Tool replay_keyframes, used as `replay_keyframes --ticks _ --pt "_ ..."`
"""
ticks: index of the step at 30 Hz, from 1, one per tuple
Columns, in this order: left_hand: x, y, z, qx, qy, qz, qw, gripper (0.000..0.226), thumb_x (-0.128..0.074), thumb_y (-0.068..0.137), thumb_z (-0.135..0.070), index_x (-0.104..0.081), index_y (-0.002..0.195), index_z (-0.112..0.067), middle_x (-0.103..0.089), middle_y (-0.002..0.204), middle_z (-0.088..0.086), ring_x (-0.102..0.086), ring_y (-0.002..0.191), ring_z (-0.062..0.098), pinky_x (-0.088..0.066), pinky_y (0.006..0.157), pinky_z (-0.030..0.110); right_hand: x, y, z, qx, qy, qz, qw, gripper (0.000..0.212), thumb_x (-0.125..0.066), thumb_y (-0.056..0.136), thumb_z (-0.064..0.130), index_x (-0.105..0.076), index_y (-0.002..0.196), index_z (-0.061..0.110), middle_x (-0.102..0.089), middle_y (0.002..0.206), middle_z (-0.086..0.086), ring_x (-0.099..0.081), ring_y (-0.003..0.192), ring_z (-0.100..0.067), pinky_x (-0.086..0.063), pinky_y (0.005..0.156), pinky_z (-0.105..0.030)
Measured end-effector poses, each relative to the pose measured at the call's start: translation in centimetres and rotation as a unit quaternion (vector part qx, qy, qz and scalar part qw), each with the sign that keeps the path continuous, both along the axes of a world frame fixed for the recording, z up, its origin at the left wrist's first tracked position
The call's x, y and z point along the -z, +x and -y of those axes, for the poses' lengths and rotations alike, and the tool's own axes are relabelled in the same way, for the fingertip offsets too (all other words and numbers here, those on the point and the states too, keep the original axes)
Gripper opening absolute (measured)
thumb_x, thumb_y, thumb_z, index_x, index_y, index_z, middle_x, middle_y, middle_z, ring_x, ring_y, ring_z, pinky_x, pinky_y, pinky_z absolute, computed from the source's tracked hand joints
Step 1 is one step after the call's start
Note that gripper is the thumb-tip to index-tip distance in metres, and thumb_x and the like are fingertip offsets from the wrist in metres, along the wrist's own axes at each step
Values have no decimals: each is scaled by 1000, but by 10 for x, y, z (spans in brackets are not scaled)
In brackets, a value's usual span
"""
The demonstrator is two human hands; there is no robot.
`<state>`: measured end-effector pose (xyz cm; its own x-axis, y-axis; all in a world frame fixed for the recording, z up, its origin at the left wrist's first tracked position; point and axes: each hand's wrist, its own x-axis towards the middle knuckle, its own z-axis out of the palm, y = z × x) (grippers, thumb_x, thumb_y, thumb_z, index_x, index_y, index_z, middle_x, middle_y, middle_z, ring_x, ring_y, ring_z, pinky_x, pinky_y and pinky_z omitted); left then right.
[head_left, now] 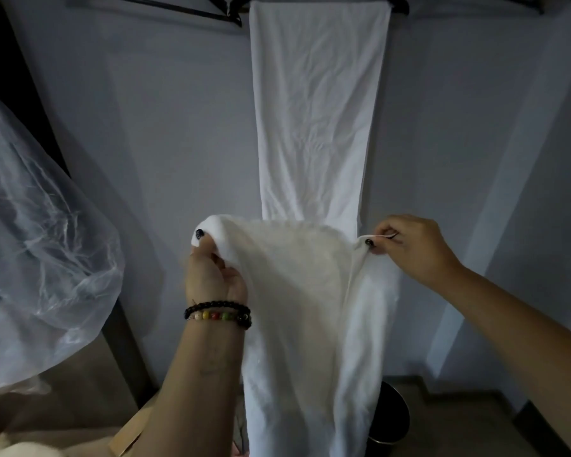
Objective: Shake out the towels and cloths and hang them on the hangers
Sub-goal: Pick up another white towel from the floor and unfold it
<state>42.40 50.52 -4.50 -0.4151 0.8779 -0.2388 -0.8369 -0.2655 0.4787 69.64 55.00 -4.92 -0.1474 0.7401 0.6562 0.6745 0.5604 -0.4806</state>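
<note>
A white towel (310, 324) hangs spread between my two hands in front of me. My left hand (211, 272), with beaded bracelets on the wrist, grips its top left corner. At the top right corner my right hand (409, 245) pinches the edge between thumb and fingers. The towel's lower part drops straight down past the bottom of the view. Behind it a second white towel (317, 110) hangs flat against the grey wall from a black hanger (398, 4) at the top. More black hangers (185, 9) show at the upper left.
A large clear plastic bag (37, 258) bulges at the left. A dark post (89, 245) slants down beside it. A black round bin (393, 420) stands on the floor behind the towel, at the lower right. The grey wall (178, 127) is close ahead.
</note>
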Motion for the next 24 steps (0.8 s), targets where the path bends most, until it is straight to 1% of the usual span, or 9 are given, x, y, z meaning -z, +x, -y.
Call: replay_keyframes --ticks 2,4,6,8,12,14,17,20,24 --pt "0 -6 0 -7 -3 -50 999 17 -57 95 -14 -63 108 -6 -65 85 1 -65 64 7 -51 50 15 0 1 6 -8 -31 -50 998 25 -71 82 -2 -62 69 18 -63 75 -3 -70 60 -9 -56 62 -19" --pt "0 -4 1 1 2 -142 990 9 -58 93 -13 -67 93 -9 -63 75 1 -63 57 8 -51 50 17 -5 -9 17 -42 -37 -52 997 18 -71 84 1 -64 73 15 -63 74 -1 -68 54 -14 -55 59 -26" --pt "3 8 4 18 13 -254 967 10 -59 92 -11 -70 91 -10 -65 73 2 -62 63 12 -52 57 21 -13 -28 27 -78 -33 -38 996 11 -72 83 5 -65 76 10 -63 72 3 -64 54 -13 -51 58 -24" --pt "9 22 7 54 56 -318 945 15 -60 92 -11 -70 100 -5 -70 82 7 -64 73 16 -55 66 26 -21 -48 37 -96 -1 -15 995 10 -74 81 6 -67 76 12 -64 72 8 -59 64 -11 -44 63 -15" --pt "19 35 13 118 149 -348 918 25 -65 86 -17 -68 106 -3 -64 90 19 -59 82 25 -53 76 33 -28 -74 52 -122 52 -18 991 5 -69 79 15 -65 76 13 -58 71 14 -54 76 -9 -43 73 -16" --pt "20 35 15 138 164 -345 914 20 -65 86 -16 -70 103 -7 -60 90 22 -53 83 29 -50 76 37 -29 -78 55 -145 19 -41 988 8 -67 82 16 -61 78 13 -58 73 10 -56 74 -11 -46 72 -22" --pt "22 36 18 156 178 -336 912 17 -64 86 -13 -69 102 -8 -55 92 27 -45 87 35 -41 80 47 -32 -79 55 -166 -38 -21 985 10 -65 88 13 -58 81 16 -61 74 -1 -56 70 -20 -48 67 -36" --pt "27 38 21 160 188 -351 903 20 -58 90 -3 -66 108 -2 -64 93 25 -60 88 34 -50 84 45 -33 -79 53 -168 -61 -19 984 13 -64 90 12 -57 81 18 -61 73 1 -55 66 -18 -45 62 -31" --pt "32 37 23 169 207 -359 894 29 -58 84 -10 -63 112 -2 -73 92 14 -69 87 24 -57 79 33 -28 -82 53 -161 -67 -64 983 17 -64 90 12 -57 78 21 -62 72 0 -55 65 -12 -44 62 -21"
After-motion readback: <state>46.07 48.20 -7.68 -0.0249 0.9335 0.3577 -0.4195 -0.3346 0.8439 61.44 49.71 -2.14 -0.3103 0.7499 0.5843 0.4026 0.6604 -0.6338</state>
